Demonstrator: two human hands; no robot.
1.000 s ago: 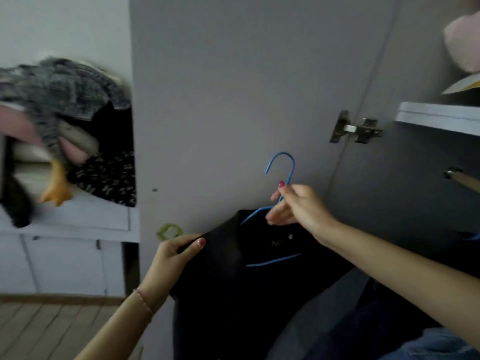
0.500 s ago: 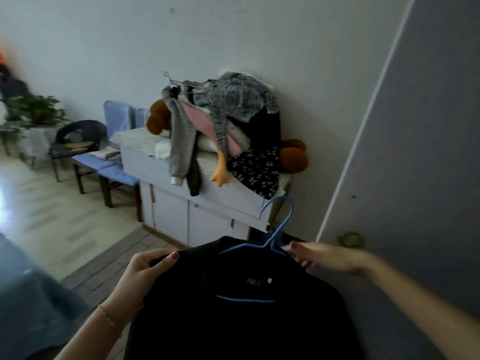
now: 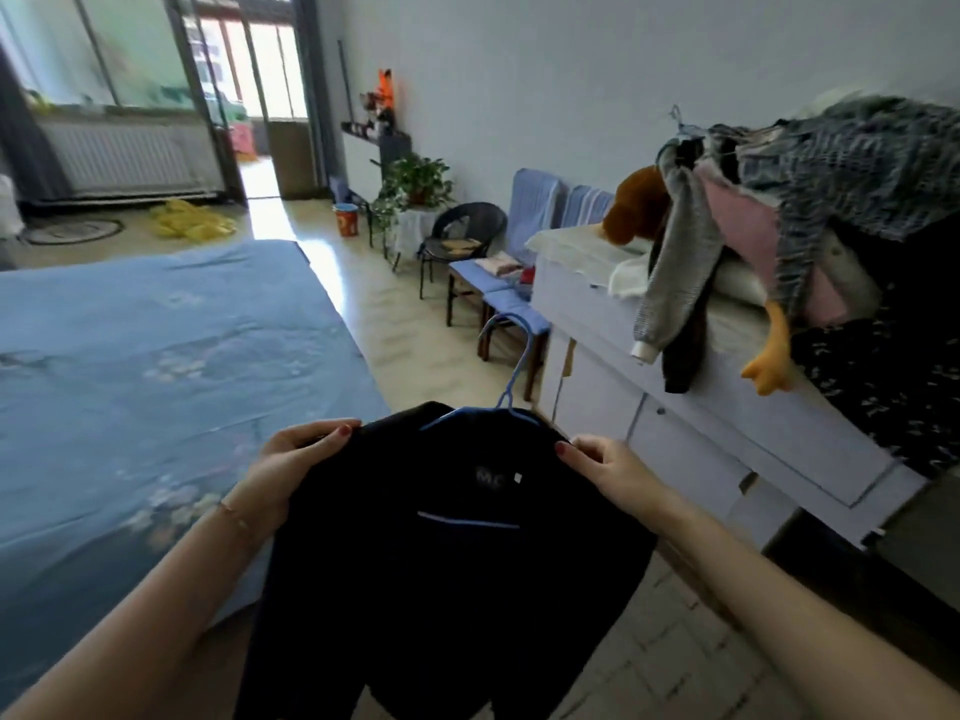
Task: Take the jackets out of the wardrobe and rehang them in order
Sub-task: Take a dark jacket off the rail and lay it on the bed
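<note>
Left of the left hand (image 3: 291, 470), a bed under a blue sheet (image 3: 156, 366). Right of the right hand (image 3: 608, 467), a white cabinet (image 3: 691, 423) heaped with clothes (image 3: 810, 200) and what may be a plush duck (image 3: 769, 366). Beyond both, blue chairs (image 3: 524, 236), a black chair (image 3: 462, 231), a potted plant (image 3: 415, 184).
</note>
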